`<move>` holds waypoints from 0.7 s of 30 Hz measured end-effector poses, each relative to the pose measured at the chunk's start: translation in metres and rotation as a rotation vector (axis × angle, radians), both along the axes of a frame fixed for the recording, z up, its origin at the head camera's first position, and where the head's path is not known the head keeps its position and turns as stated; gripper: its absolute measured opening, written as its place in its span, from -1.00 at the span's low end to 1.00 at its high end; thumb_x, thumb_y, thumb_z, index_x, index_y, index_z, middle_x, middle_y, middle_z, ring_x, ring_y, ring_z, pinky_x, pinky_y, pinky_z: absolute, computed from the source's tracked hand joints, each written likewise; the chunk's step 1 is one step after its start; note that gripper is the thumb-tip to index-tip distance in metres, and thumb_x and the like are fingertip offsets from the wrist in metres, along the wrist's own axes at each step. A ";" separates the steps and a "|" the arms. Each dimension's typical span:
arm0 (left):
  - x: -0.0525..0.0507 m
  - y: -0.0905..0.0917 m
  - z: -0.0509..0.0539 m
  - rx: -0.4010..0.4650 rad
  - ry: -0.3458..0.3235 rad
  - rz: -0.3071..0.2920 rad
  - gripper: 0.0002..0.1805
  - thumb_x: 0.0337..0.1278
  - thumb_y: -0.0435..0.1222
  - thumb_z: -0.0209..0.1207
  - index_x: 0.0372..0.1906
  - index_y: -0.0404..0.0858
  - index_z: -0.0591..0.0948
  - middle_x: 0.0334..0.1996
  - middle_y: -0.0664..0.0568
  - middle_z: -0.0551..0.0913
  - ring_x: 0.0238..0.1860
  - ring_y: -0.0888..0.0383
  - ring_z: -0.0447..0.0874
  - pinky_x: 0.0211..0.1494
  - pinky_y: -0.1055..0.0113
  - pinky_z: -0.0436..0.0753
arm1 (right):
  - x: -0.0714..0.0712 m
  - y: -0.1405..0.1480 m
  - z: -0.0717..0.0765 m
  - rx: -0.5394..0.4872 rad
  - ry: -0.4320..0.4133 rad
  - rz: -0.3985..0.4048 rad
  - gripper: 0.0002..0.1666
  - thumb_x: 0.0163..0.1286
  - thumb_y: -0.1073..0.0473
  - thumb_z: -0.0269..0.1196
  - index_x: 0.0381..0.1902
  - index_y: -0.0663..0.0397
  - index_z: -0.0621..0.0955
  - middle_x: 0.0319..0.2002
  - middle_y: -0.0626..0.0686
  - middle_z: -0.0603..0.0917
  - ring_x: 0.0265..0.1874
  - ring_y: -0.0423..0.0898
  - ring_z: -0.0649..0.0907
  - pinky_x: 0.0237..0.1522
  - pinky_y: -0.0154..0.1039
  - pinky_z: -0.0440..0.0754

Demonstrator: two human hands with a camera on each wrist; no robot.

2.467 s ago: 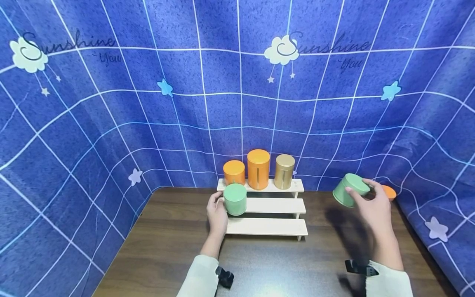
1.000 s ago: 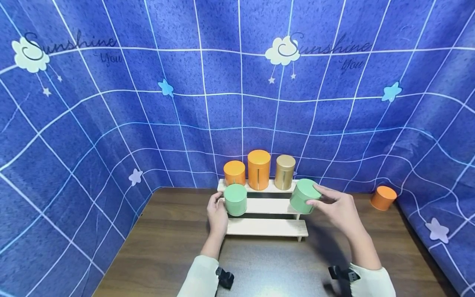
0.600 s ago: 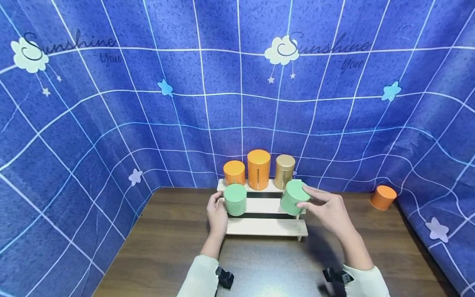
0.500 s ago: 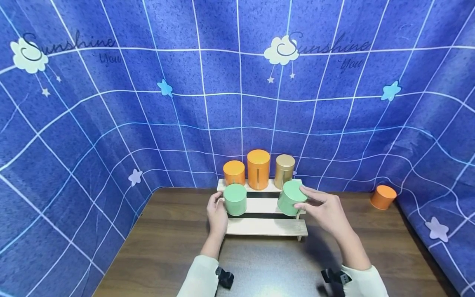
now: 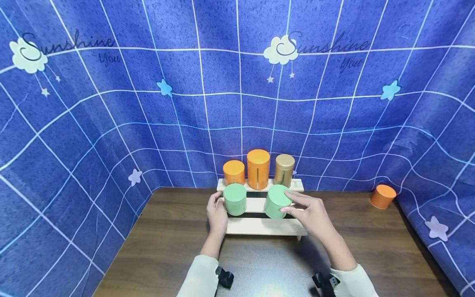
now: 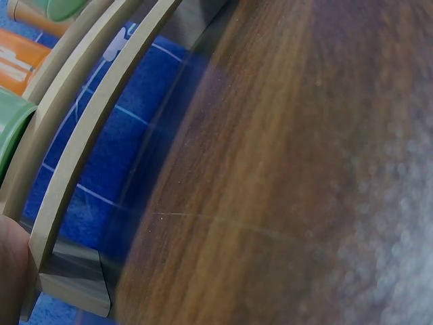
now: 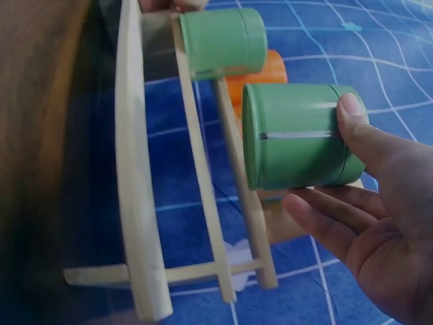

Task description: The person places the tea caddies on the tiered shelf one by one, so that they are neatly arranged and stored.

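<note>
My right hand (image 5: 309, 212) pinches a green tin (image 5: 277, 201) between thumb and fingers. This tin tilts slightly in front of the middle tier; in the right wrist view its base is apart from the planks. A second green tin (image 5: 235, 199) stands upright on the left of the middle tier. Beside it, my left hand (image 5: 217, 218) grips the left end of the pale wooden three-tier rack (image 5: 265, 226), with fingers partly hidden. On the top tier stand a short orange tin (image 5: 233, 171), a tall orange tin (image 5: 258, 169) and a gold tin (image 5: 284, 170).
Another orange tin (image 5: 383, 196) sits on the dark wooden table (image 5: 167, 247) at the far right, by the curtain. A blue checked curtain (image 5: 185, 115) hangs behind the rack and along both sides.
My right hand has carried its green tin leftwards from the far right to the rack, uncovering the orange tin at the right. The left hand and the other tins have stayed put.
</note>
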State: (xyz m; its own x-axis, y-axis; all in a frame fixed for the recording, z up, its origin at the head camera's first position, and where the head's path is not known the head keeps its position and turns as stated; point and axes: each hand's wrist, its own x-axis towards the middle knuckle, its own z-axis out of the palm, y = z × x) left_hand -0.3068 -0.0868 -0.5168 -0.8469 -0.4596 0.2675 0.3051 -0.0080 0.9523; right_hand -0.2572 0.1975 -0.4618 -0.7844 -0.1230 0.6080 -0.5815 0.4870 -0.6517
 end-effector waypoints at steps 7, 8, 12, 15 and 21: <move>-0.017 -0.002 -0.020 0.020 -0.031 0.019 -0.66 0.40 -0.61 -0.06 0.14 -0.52 0.60 0.12 -0.35 0.68 0.00 0.31 0.57 0.11 0.59 0.51 | -0.003 -0.014 -0.011 0.014 0.042 0.003 -0.33 0.04 0.27 0.63 0.19 0.15 0.75 0.16 0.28 0.77 0.19 0.27 0.74 -0.08 -0.05 0.81; -0.019 -0.003 -0.023 0.013 -0.033 0.021 -0.66 0.41 -0.60 -0.06 0.14 -0.51 0.61 0.12 -0.34 0.69 -0.01 0.34 0.57 0.10 0.58 0.51 | -0.004 -0.016 -0.013 0.024 0.049 0.003 -0.33 0.05 0.27 0.63 0.19 0.15 0.75 0.17 0.30 0.76 0.20 0.28 0.73 -0.07 -0.04 0.81; -0.017 -0.004 -0.023 -0.007 -0.020 0.013 -0.67 0.40 -0.59 -0.03 0.13 -0.49 0.62 0.10 -0.31 0.70 -0.01 0.33 0.57 0.11 0.55 0.53 | -0.005 -0.022 -0.018 0.033 0.034 0.025 -0.33 0.12 0.26 0.60 0.24 0.14 0.72 0.25 0.33 0.71 0.17 0.23 0.76 -0.08 -0.10 0.83; -0.016 -0.004 -0.020 -0.010 -0.024 0.009 -0.67 0.40 -0.60 -0.02 0.13 -0.50 0.62 0.10 -0.33 0.70 0.03 0.26 0.59 0.13 0.54 0.54 | -0.006 -0.028 -0.022 0.018 -0.001 0.041 -0.34 0.17 0.25 0.57 0.27 0.13 0.69 0.26 0.28 0.72 0.05 0.13 0.81 -0.11 -0.19 0.83; -0.023 -0.007 -0.030 0.000 -0.023 0.006 -0.67 0.42 -0.56 0.01 0.16 -0.45 0.63 0.12 -0.28 0.71 0.08 0.17 0.59 0.12 0.55 0.53 | -0.003 -0.043 -0.027 -0.004 0.005 0.025 -0.46 0.21 0.27 0.55 0.12 0.12 0.61 0.17 0.18 0.75 0.06 0.13 0.80 -0.14 -0.20 0.83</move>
